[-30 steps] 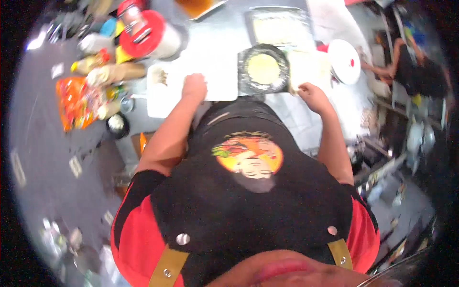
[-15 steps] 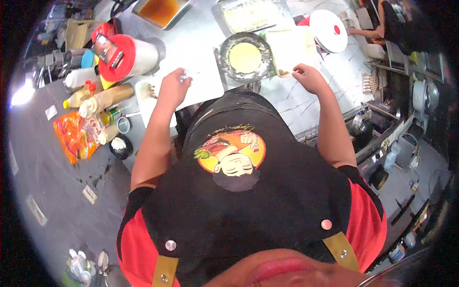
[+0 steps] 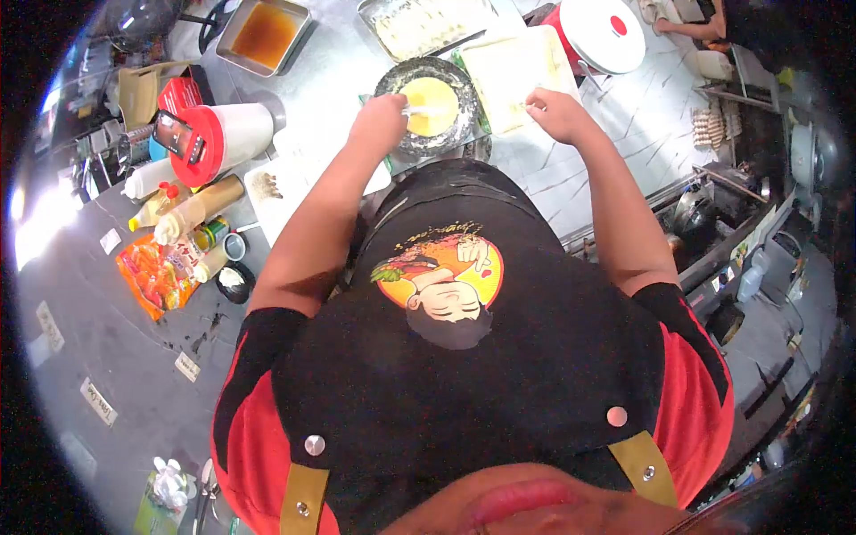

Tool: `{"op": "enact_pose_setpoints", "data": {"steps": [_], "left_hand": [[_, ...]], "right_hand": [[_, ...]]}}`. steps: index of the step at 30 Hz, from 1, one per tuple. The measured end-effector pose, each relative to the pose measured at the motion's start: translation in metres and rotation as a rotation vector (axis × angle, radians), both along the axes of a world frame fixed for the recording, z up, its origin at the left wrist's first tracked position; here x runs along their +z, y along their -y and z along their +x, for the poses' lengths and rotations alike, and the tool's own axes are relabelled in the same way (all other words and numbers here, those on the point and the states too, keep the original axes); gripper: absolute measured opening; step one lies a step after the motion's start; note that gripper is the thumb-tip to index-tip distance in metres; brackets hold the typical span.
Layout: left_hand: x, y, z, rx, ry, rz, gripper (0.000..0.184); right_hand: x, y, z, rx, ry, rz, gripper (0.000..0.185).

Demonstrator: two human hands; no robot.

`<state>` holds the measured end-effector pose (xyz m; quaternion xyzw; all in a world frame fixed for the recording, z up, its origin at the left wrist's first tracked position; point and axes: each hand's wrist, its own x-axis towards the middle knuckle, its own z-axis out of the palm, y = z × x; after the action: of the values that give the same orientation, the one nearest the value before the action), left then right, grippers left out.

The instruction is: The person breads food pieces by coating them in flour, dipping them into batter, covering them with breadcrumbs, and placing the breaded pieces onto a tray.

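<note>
My left hand [image 3: 379, 125] is closed, pinching a pale, slim piece of food [image 3: 415, 111] over a dark bowl [image 3: 388, 89]. Yellow batter [image 3: 437, 100] lies in that bowl, and whitish smears coat its inner wall. What exactly the piece is, I cannot make out. At the right, my right hand [image 3: 557, 114] has its fingers curled together over the edge of a tray of pale crumbs [image 3: 513, 76]. Its fingertips may hold something too small to name. Left of the bowl, several small pale pieces [image 3: 264, 185] rest on a white cutting board [image 3: 290, 174].
Behind the bowl stands a tray of pale coated pieces [image 3: 428, 27]; a metal pan of brown liquid [image 3: 263, 37] is farther left. A red-lidded tub [image 3: 236, 129] carries a phone [image 3: 174, 134]. Sauce bottles [image 3: 198, 209] lie nearby. A white-lidded container [image 3: 602, 36] and another person's arm [image 3: 687, 31] are at right.
My left hand has moved right, from above the cutting board to the batter bowl, with the pale piece in it. My right hand has shifted slightly toward the crumb tray. The view has shifted.
</note>
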<state>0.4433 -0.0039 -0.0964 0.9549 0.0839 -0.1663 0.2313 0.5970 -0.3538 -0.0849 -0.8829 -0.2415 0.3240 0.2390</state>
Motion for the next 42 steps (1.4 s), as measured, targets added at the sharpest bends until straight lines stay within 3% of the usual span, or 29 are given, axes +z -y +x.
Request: {"op": "enact_pose_setpoints", "data": {"steps": [5, 8, 11, 14, 15, 18, 22, 25, 33, 40, 42], "left_hand": [[-0.028, 0.015, 0.018, -0.06, -0.098, 0.102, 0.022], [-0.025, 0.025, 0.022, -0.089, -0.117, 0.128, 0.021], [-0.025, 0.029, 0.02, -0.072, -0.104, 0.155, 0.022], [-0.022, 0.02, 0.015, 0.033, -0.066, 0.121, 0.021], [-0.019, 0.019, 0.013, 0.082, -0.052, 0.101, 0.022], [0.016, 0.016, 0.011, 0.11, -0.037, 0.032, 0.025], [0.041, 0.015, 0.01, 0.112, -0.018, 0.015, 0.028], [0.058, 0.019, 0.01, 0.136, -0.026, -0.001, 0.03], [0.101, 0.03, 0.014, 0.191, 0.095, -0.06, 0.031], [0.139, 0.049, 0.026, 0.321, -0.025, -0.052, 0.033], [0.146, 0.058, 0.033, 0.329, -0.031, -0.063, 0.033]], "right_hand": [[-0.031, -0.008, 0.001, 0.252, -0.075, 0.099, 0.032], [-0.034, -0.029, 0.006, 0.381, -0.182, 0.019, 0.035], [-0.061, -0.036, 0.008, 0.153, -0.215, 0.224, 0.038], [-0.051, -0.04, 0.024, 0.014, -0.109, 0.288, 0.038], [-0.047, -0.038, 0.032, 0.0, -0.094, 0.292, 0.047], [-0.056, -0.036, 0.04, 0.115, 0.353, 0.339, 0.062], [-0.067, -0.043, 0.042, 0.43, 0.424, 0.197, 0.087], [-0.068, -0.049, 0.049, 0.54, 0.441, 0.157, 0.094], [-0.091, -0.049, 0.059, 0.689, 0.52, 0.335, 0.065], [-0.095, -0.059, 0.068, 0.794, 0.571, 0.356, 0.042], [-0.096, -0.063, 0.075, 0.718, 0.463, 0.327, 0.04]]}}
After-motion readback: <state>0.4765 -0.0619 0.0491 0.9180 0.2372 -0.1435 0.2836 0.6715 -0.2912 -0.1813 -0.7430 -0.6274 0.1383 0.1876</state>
